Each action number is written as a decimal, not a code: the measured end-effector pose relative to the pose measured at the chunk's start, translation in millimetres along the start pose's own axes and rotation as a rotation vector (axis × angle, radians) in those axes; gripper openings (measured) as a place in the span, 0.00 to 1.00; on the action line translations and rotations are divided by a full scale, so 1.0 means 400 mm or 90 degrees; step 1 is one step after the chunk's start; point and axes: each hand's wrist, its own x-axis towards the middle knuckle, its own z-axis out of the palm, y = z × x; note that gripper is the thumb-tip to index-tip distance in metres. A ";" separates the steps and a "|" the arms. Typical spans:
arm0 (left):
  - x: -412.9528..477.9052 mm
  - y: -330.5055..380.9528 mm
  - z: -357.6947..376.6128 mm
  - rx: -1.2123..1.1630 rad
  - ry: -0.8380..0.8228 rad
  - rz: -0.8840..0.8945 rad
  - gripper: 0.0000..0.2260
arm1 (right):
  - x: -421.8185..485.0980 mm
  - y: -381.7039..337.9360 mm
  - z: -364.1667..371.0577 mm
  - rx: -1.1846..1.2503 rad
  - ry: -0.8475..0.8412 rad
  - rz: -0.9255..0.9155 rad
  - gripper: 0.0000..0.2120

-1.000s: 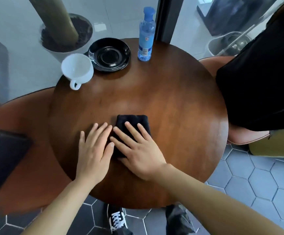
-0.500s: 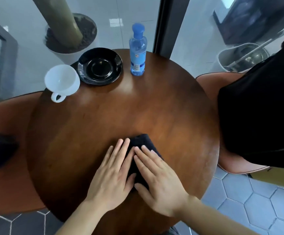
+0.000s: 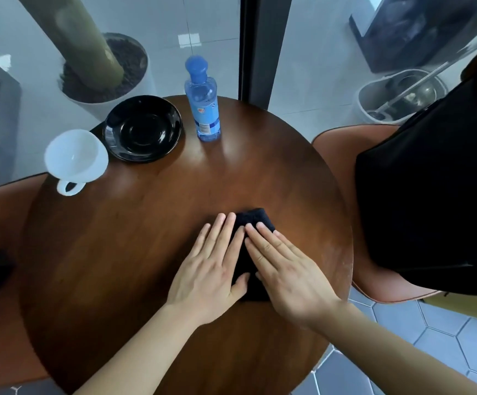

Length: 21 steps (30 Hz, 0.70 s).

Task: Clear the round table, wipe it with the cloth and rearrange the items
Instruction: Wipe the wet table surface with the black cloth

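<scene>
Both hands, left hand (image 3: 208,277) and right hand (image 3: 285,277), are being pressed flat, fingers spread, on the folded cloth (image 3: 253,223) near the surface's (image 3: 134,252) right side. Cup (image 3: 74,159), saucer (image 3: 143,129) and bottle (image 3: 203,109) are being left at the far edge; a wide sweep is risking knocking them off.

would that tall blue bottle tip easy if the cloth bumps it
Probably yes: the tall clear blue plastic bottle stands upright on a narrow base near the round wooden table's far edge. It looks partly filled, so likely light, and it may slide on the glossy top.
</scene>
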 end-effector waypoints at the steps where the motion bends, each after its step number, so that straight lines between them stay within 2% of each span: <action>1: 0.028 0.006 -0.003 0.000 0.003 0.005 0.34 | 0.004 0.022 -0.004 0.010 0.006 0.015 0.26; 12: 0.267 0.067 -0.035 0.018 0.027 0.022 0.34 | 0.055 0.214 -0.057 0.043 0.057 0.074 0.28; 21: 0.337 0.110 -0.037 0.003 0.054 -0.022 0.34 | 0.075 0.292 -0.083 0.029 0.068 0.057 0.28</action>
